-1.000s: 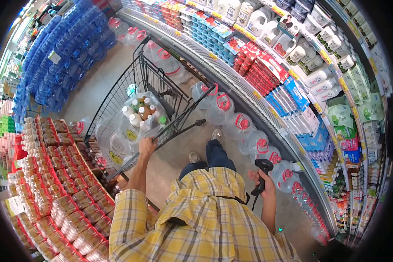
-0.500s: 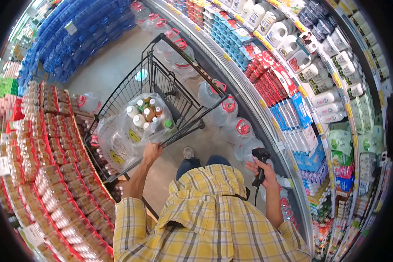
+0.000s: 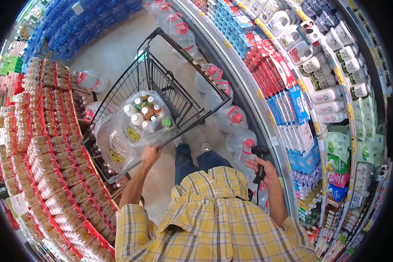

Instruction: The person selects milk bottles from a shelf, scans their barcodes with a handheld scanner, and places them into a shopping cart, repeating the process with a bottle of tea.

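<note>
My left hand (image 3: 150,153) is closed around the near rim of a black wire shopping cart (image 3: 172,127). Inside the cart sits a clear plastic bag (image 3: 134,134) with yellow smiley prints, holding several capped bottles (image 3: 140,113). Another bag part (image 3: 111,142) with pale contents lies beside them, close to my left hand. On the right, my right hand (image 3: 268,170) grips a black corded handheld device (image 3: 260,163) that looks like a barcode scanner. It points up and away from me, with its cord hanging below my hand.
Stacked brown packs (image 3: 56,153) with red edging line the left. Large water jugs (image 3: 231,118) with red handles stand along the floor before the chilled shelves (image 3: 284,87) on the right. Blue bottled-water packs (image 3: 78,30) are piled at the back left. Grey floor (image 3: 113,52) runs beyond the cart.
My legs have stepped, and both shoes now show below the cart. The surroundings have shifted slightly in view. Both hands keep their holds on the cart and the scanner.
</note>
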The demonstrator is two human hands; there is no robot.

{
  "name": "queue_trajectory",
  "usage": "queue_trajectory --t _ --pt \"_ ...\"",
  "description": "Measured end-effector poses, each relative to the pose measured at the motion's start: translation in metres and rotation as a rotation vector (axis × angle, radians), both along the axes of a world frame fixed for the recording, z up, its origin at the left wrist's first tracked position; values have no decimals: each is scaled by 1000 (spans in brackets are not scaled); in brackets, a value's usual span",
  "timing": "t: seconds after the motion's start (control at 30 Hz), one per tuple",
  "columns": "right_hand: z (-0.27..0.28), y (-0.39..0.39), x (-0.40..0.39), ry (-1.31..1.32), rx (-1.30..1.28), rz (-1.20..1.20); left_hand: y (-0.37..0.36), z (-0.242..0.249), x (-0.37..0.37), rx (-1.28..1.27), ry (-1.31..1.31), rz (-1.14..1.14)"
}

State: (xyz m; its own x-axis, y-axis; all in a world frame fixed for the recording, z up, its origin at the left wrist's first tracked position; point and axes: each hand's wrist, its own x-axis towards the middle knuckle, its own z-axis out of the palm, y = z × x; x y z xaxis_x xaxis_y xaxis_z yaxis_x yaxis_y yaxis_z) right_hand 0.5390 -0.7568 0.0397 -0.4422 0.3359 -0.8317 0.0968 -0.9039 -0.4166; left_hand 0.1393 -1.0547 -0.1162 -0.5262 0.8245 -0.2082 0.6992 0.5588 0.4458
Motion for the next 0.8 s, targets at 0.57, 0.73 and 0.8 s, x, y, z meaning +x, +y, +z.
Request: queue_trajectory --t 0.57,0.73,0.8 --pt "-12 -78 84 27 -72 -85 -23 5 138 -140 -27 -30" --pt "-2 -107 107 36 -73 -132 -7 7 156 -113 -5 69" --pt "-4 -112 122 62 -75 -155 3 10 161 -100 9 69"
